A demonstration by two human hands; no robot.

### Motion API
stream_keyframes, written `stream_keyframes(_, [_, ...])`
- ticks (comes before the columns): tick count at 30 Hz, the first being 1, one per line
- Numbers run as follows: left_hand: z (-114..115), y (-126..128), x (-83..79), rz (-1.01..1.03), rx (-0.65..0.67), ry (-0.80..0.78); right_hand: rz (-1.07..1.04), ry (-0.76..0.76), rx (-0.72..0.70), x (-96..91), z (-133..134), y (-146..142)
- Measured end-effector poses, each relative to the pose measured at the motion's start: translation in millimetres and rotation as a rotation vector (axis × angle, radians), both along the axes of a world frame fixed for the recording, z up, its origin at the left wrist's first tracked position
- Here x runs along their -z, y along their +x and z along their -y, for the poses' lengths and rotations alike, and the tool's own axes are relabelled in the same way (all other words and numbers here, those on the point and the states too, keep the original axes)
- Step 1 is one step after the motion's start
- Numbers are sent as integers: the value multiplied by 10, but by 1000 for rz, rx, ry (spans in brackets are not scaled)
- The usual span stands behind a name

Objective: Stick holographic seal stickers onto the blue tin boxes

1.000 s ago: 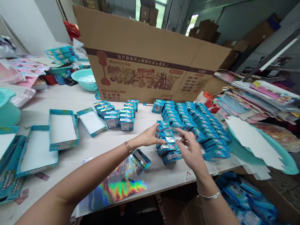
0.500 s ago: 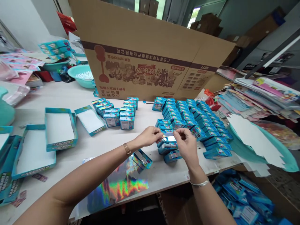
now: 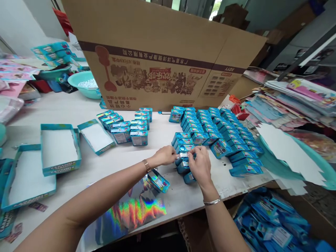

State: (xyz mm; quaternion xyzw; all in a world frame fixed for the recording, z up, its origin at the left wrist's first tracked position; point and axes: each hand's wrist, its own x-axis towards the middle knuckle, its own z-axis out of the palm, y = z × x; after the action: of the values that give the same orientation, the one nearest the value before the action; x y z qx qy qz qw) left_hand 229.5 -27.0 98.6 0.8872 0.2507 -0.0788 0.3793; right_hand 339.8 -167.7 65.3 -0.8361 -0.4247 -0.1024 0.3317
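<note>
Pinching blue box (image 3: 184,155), held between fingers (image 3: 174,152), left hand (image 3: 166,156), right hand (image 3: 201,166)

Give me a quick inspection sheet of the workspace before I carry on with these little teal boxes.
Surface: white table, crowded on its right half.
Job's things: box, pinched from both sides, in a short column; rows of like boxes behind it.
Clutter: loose box by the left wrist; foil sheet at the near edge; open trays on the left; basin at the back left.
Grippers: left hand and right hand, both closed on the box.
Cables: nothing seen.
Surroundings: carton upright at the back; paper stacks on the right; heap of blue boxes below the table edge.
</note>
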Motion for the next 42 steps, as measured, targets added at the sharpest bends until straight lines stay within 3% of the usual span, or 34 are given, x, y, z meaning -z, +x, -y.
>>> stream_keyframes(6, [26,115,107,-45,30,26,-51,13,-8,54,-55,57])
stream_keyframes(9, [27,93,15,-23,-31,103,-42,-17,-40,59,-25,144])
stream_keyframes(11, [-95,-29,-107,13,-70,113,-24,-9,-87,3,42,185])
stream_keyframes(14, [-439,-548,-286,109,-140,101,64,115,-114,-198,178,98])
stream_keyframes(16, [-592,-1110,-331,237,-222,130,18,228,-107,-360,285,-125])
stream_keyframes(18, [-572,-1706,-280,306,-341,202,-56,288,-182,-471,382,-489])
stream_keyframes(21, [-326,-2373,-48,126,-377,349,-86,190,-570,-426,365,-1170])
stream_keyframes(23, [-153,-2590,134,30,-328,417,-58,30,-819,-258,184,-1567])
stream_keyframes(25, [-39,-2660,275,-32,-296,453,34,-108,-866,-44,-95,-1837])
stream_keyframes(28, [1,-2654,402,-64,-289,464,171,-239,-807,220,-540,-2029])
stream_keyframes(32, [-51,-2673,509,2,-287,470,239,-317,-765,345,-912,-2097])
stream_keyframes(37, [-93,-2732,579,62,-265,430,286,-338,-760,373,-916,-2097])
stream_keyframes(42, [-145,-2767,555,89,-235,407,319,-234,-769,448,-812,-2082])
